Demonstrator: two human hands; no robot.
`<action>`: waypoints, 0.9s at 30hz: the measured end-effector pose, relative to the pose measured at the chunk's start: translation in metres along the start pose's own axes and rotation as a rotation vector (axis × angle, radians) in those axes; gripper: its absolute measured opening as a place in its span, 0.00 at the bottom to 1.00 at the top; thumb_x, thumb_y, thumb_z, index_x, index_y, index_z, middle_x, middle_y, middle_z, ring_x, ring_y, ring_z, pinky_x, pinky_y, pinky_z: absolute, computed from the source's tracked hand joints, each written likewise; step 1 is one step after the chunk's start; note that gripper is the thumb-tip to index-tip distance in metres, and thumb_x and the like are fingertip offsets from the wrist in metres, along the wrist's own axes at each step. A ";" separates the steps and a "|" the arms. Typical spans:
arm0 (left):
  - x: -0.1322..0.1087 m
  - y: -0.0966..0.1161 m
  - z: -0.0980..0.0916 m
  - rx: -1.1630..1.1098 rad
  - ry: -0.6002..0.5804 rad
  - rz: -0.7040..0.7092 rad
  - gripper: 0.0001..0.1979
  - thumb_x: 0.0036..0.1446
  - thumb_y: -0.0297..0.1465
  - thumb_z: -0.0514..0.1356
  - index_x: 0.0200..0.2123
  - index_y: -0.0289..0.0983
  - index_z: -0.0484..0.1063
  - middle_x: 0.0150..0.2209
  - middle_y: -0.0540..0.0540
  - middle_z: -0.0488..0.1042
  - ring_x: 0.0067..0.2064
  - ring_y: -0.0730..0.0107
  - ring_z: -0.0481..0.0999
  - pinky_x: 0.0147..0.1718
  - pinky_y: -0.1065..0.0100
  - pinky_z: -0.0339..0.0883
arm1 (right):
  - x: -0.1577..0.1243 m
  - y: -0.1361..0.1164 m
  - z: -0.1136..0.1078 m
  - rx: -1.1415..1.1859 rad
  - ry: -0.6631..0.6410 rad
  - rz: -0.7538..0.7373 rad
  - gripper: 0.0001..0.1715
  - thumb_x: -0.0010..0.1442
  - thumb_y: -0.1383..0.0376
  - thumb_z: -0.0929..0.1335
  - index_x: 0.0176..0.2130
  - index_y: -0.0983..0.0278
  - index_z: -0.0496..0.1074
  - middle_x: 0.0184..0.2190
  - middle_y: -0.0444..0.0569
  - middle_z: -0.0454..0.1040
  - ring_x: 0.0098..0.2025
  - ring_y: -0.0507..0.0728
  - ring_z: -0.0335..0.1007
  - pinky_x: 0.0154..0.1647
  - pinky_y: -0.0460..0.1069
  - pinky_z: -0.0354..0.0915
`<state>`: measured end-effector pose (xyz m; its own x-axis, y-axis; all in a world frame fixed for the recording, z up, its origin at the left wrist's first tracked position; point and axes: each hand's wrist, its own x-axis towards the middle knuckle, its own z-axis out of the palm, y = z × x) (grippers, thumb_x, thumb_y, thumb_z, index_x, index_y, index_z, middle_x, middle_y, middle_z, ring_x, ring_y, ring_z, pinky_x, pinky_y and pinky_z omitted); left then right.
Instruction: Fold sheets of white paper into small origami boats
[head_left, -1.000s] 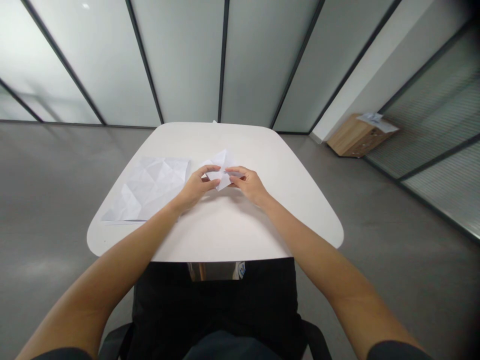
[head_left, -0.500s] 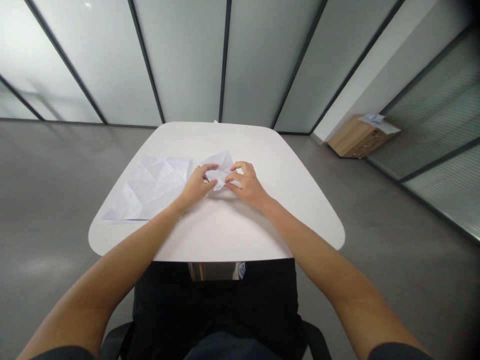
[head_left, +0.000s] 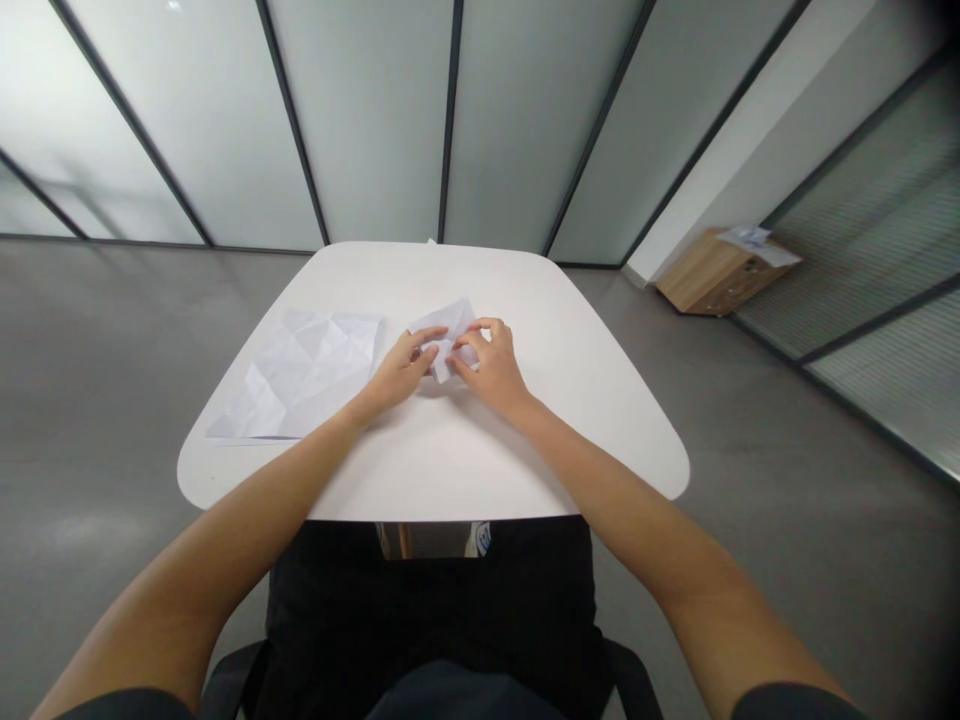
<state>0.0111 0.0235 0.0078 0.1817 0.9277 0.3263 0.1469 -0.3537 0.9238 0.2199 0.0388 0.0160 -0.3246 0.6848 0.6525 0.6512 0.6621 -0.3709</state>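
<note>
A small folded piece of white paper (head_left: 444,333) sits between the two hands, gripped at the middle of the worktop, its upper corner poking out past the fingers and a lower point showing beneath them. Whether it rests on the worktop or is lifted just off it cannot be told from this view. The left hand (head_left: 401,372) comes at it from one side, its fingers (head_left: 424,343) stretched over the paper and lying close together, while the right hand (head_left: 495,375) comes from the other, its fingers (head_left: 471,343) curled and pinching the paper's right side, so the two sets of fingertips nearly meet across the fold. Just left of the left hand's fingers, and apart from them, lies a larger sheet of white paper (head_left: 300,375), flat on the worktop (head_left: 450,465) and marked with a pattern of diagonal creases. Beyond the fingers, a small scrap of white paper (head_left: 431,241) peeks over the far edge of the worktop. Nearer the body, below the fingers, the forearms reach in over the near edge, with a black chair (head_left: 435,610) under the person. Well off to the right of the fingers stands a low wooden cabinet (head_left: 716,285) with loose papers (head_left: 757,244) on top, against a wall of frosted glass panels (head_left: 367,120) in dark frames, above a grey floor (head_left: 97,420)
</note>
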 end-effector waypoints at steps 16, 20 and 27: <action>-0.001 0.005 -0.004 -0.408 0.062 -0.186 0.42 0.52 0.33 0.73 0.69 0.40 0.65 0.52 0.42 0.78 0.48 0.63 0.80 0.53 0.60 0.75 | 0.002 0.001 0.000 1.104 -0.162 0.786 0.25 0.63 0.54 0.71 0.55 0.56 0.61 0.45 0.48 0.77 0.37 0.56 0.80 0.45 0.59 0.81; -0.002 0.010 -0.002 -0.489 0.088 -0.243 0.37 0.53 0.31 0.73 0.66 0.40 0.69 0.54 0.43 0.77 0.50 0.65 0.79 0.53 0.64 0.75 | 0.000 -0.006 0.000 1.206 -0.254 0.733 0.23 0.58 0.61 0.75 0.49 0.58 0.66 0.42 0.46 0.80 0.35 0.55 0.81 0.44 0.56 0.82; -0.001 0.018 -0.004 -0.588 0.091 -0.367 0.31 0.57 0.27 0.70 0.64 0.38 0.71 0.47 0.46 0.79 0.42 0.74 0.79 0.48 0.70 0.76 | -0.003 -0.010 0.003 1.088 -0.227 0.649 0.25 0.57 0.55 0.78 0.48 0.59 0.70 0.42 0.47 0.79 0.38 0.55 0.80 0.38 0.52 0.82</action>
<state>0.0100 0.0170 0.0246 0.1354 0.9901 -0.0356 -0.3718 0.0841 0.9245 0.2124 0.0317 0.0158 -0.3390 0.9386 0.0637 -0.1236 0.0227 -0.9921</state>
